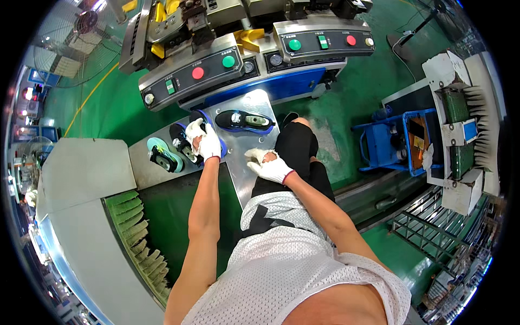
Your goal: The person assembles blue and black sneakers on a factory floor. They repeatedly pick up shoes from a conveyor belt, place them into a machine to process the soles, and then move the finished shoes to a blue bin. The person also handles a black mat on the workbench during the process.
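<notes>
**Operator:** Head view, starting at the fingertips. My left hand (pixel 205 142), in a white glove, has its fingers curled down around a dark shoe with a blue sole (pixel 201 118); I read that as a closed grasp on the shoe's upper part. The wrist is bent slightly back and the bare forearm runs straight up from the lower edge of the picture.

**Observer:** And the other one?

**Operator:** My right hand (pixel 271 166), gloved too with a red cuff, lies low on the grey metal table (pixel 254 108). Its fingers are loosely bent and point left; I can't tell whether anything sits under them. The elbow is bent, the forearm coming in from the lower right across my white mesh shirt.

**Observer:** Where does the shoe sit?

**Operator:** At the left edge of that table, just beside a black shoe (pixel 181 142) and near a teal-soled shoe (pixel 164 155) further left. Another dark shoe with a blue sole (pixel 245 121) lies on its side to the right, apart from both hands. Beyond stands a machine's control panel (pixel 189 77) with red and green buttons.
</notes>
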`<state>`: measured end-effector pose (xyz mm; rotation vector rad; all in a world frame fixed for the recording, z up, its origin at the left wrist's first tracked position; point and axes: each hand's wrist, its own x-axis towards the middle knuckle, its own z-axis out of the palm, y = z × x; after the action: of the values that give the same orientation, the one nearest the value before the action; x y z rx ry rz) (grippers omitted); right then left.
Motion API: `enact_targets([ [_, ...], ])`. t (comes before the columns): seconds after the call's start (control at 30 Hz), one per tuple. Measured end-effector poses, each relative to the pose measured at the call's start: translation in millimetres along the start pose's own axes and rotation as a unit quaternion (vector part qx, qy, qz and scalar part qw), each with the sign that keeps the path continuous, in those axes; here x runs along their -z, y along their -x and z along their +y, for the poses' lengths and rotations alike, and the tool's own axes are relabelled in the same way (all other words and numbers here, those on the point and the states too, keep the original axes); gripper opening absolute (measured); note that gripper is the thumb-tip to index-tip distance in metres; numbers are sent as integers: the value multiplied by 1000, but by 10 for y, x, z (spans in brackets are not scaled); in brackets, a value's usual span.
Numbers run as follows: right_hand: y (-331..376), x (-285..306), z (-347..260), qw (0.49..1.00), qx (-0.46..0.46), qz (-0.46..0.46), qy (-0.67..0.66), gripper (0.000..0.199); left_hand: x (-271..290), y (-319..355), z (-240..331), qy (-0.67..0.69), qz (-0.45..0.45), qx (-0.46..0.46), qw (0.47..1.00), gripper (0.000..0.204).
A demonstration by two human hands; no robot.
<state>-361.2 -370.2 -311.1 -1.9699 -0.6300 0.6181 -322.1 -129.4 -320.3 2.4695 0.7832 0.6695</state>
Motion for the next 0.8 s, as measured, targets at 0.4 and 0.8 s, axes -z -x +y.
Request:
enact_targets([
  [0.4, 77, 93, -27, 998, 8, 40, -47, 39, 66, 29, -108, -47, -59, -110, 991, 36],
  [0.8, 65, 108, 27, 995, 27, 66, -76, 37, 72, 12, -117, -66, -55, -130, 988, 35],
])
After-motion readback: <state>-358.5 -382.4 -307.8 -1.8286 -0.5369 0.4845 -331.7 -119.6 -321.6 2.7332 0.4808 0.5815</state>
